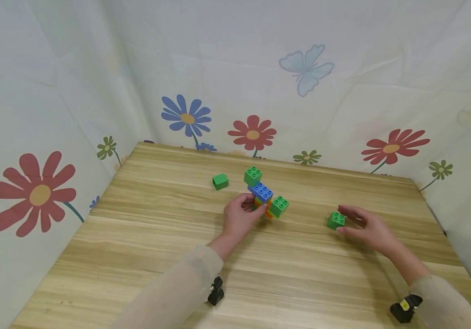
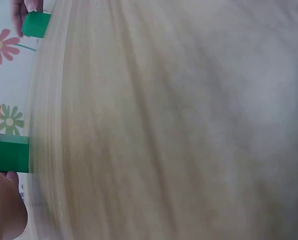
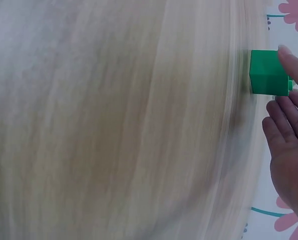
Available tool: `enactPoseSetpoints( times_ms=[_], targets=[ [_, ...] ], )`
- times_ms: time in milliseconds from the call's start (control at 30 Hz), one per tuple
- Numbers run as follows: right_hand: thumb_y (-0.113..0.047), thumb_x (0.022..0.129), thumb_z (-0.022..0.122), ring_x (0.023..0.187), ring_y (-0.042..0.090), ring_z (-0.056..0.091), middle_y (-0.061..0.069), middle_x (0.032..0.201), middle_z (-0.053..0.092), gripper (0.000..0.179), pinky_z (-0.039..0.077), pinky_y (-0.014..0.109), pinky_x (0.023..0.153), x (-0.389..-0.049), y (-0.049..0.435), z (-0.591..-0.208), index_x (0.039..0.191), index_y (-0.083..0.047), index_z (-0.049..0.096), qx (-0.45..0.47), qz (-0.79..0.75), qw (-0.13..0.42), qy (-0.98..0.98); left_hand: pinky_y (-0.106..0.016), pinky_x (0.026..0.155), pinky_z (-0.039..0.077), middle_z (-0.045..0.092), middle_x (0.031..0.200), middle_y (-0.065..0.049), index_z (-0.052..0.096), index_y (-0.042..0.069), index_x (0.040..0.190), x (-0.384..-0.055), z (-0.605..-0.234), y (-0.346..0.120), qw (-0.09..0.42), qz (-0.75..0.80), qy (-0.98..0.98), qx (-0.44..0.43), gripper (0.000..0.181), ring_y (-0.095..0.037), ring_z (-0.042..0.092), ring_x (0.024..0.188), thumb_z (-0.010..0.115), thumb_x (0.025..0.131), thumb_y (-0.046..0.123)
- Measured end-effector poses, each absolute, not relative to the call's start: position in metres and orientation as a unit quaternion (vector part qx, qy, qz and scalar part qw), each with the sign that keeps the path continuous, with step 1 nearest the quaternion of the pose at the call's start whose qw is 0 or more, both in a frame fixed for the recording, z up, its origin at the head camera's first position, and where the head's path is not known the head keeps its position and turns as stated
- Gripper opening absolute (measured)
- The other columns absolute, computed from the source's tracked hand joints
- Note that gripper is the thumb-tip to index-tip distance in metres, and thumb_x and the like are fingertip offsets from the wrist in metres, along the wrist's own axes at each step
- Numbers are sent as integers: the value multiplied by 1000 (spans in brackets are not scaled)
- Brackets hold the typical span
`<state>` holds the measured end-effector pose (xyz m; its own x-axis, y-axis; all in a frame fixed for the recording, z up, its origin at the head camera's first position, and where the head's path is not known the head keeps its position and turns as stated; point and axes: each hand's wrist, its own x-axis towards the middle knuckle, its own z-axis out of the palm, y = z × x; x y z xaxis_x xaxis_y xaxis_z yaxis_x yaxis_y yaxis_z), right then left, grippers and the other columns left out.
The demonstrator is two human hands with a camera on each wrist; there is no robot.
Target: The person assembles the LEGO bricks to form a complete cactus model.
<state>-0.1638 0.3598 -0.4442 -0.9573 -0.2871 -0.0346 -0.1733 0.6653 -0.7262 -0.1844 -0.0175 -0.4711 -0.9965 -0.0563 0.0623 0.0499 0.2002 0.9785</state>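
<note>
My left hand (image 1: pixel 237 214) grips a built stack of toy bricks near the middle of the table. On its top is a blue brick (image 1: pixel 262 192), with orange and yellow-green showing beneath. A green brick (image 1: pixel 253 176) stands at the stack's far end, and another green brick (image 1: pixel 279 206) is at its right side; whether each is joined on is hard to tell. Over to the right, my right hand (image 1: pixel 368 228) is beside a single green brick (image 3: pixel 270 72), thumb and fingers apart around its near side. The thumb overlaps that brick's edge in the right wrist view; contact is unclear.
One more green brick (image 1: pixel 220 182) lies on its side to the left of the stack, farther back. The wooden table (image 1: pixel 169 201) ends at a white curtain (image 1: pixel 227 68) printed with flowers and a butterfly. Black wrist devices (image 1: pixel 216 291) hang at both sleeves.
</note>
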Motion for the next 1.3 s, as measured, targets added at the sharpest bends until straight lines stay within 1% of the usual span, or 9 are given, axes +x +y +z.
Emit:
enactPoseSetpoints(
  times_ms=[67, 133, 200, 267, 467, 633, 733, 1067, 1300],
  targets=[
    [-25, 99, 81, 136, 31, 61, 23, 148, 61, 62, 43, 4, 100, -164, 358, -445, 149, 1, 57, -127, -393, 69, 908, -37, 99, 62, 77, 117, -8, 76, 7, 116, -184, -471, -18, 42, -633, -773, 2, 31, -24, 73, 111, 89, 91, 19],
    [-21, 99, 80, 126, 13, 65, 23, 143, 65, 56, 48, 6, 97, -165, 357, -447, 146, 1, 60, -127, -400, 63, 905, -37, 99, 62, 77, 117, -8, 76, 7, 116, -184, -471, -18, 42, -634, -772, 1, 31, -24, 73, 111, 89, 91, 19],
    [-17, 100, 79, 116, -2, 64, 23, 138, 67, 50, 51, 8, 93, -165, 357, -449, 143, 2, 63, -127, -405, 54, 904, -37, 99, 62, 76, 117, -8, 76, 7, 116, -184, -471, -17, 41, -634, -772, 2, 31, -24, 73, 111, 89, 91, 19],
    [-14, 100, 78, 111, -9, 62, 24, 135, 69, 46, 53, 9, 90, -165, 356, -450, 141, 2, 65, -126, -408, 50, 903, -37, 99, 62, 76, 116, -7, 76, 7, 116, -184, -471, -17, 42, -634, -773, 2, 31, -24, 73, 111, 89, 90, 19],
    [-18, 100, 78, 111, -3, 65, 22, 133, 70, 46, 54, 10, 88, -164, 354, -453, 141, 0, 66, -103, -398, 39, 911, -37, 99, 62, 76, 117, -7, 75, 7, 116, -184, -471, -17, 42, -634, -772, 1, 32, -24, 73, 111, 89, 91, 20],
    [-19, 101, 77, 105, -9, 63, 23, 130, 71, 45, 54, 9, 86, -163, 349, -449, 140, 1, 67, -92, -397, 13, 913, -36, 99, 62, 76, 118, -6, 75, 8, 117, -185, -472, -17, 38, -633, -773, 3, 33, -23, 72, 111, 89, 91, 21],
    [-21, 102, 77, 100, -12, 63, 23, 126, 72, 43, 56, 10, 82, -162, 345, -446, 139, 1, 68, -88, -401, -5, 912, -35, 99, 62, 76, 118, -6, 76, 8, 117, -185, -473, -16, 39, -634, -773, 3, 32, -22, 72, 111, 89, 90, 21],
    [-33, 102, 77, 93, -3, 69, 19, 120, 75, 48, 60, 17, 75, -166, 316, -422, 139, -4, 70, -74, -408, -21, 910, -36, 99, 62, 76, 117, -6, 76, 8, 116, -184, -472, -16, 39, -634, -772, 1, 32, -23, 72, 110, 89, 90, 21],
    [-29, 101, 78, 93, -3, 70, 20, 118, 76, 46, 60, 16, 78, -174, 290, -412, 137, -2, 71, -89, -447, -32, 890, -37, 98, 62, 77, 116, -7, 76, 7, 115, -184, -473, -17, 45, -637, -769, 0, 31, -25, 73, 110, 89, 90, 20]
  ],
)
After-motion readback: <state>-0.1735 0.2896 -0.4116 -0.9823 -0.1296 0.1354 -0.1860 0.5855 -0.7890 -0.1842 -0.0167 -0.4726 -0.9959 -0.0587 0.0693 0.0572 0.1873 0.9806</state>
